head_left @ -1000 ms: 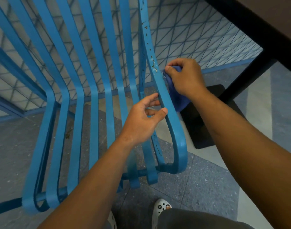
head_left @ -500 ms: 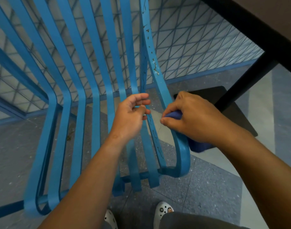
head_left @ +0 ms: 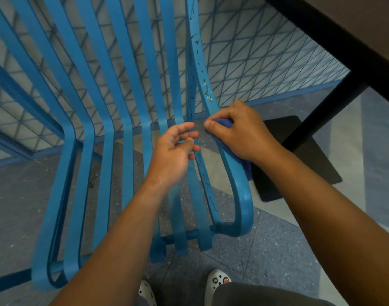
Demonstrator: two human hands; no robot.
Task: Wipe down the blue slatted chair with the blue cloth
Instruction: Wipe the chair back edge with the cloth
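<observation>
While the right hand [head_left: 240, 133] clenches the soft, light blue cloth [head_left: 222, 123] around the stiff outer slat [head_left: 233, 171], the left hand [head_left: 173, 151] hangs half-curled, grasping nothing.

Blue cloth [head_left: 222, 123] mostly hidden under the right hand [head_left: 240, 133], only a bit at the fingertips plus a dark edge below the wrist; how much wraps behind the outer slat can't tell. Blue slatted chair [head_left: 114, 133] cut off at the top and left edges, near-left slat ends blurred, some slats covered by the left hand [head_left: 173, 153]. Dark table [head_left: 335, 32] cropped top right, white shoes [head_left: 216, 281] cut at the bottom.
</observation>
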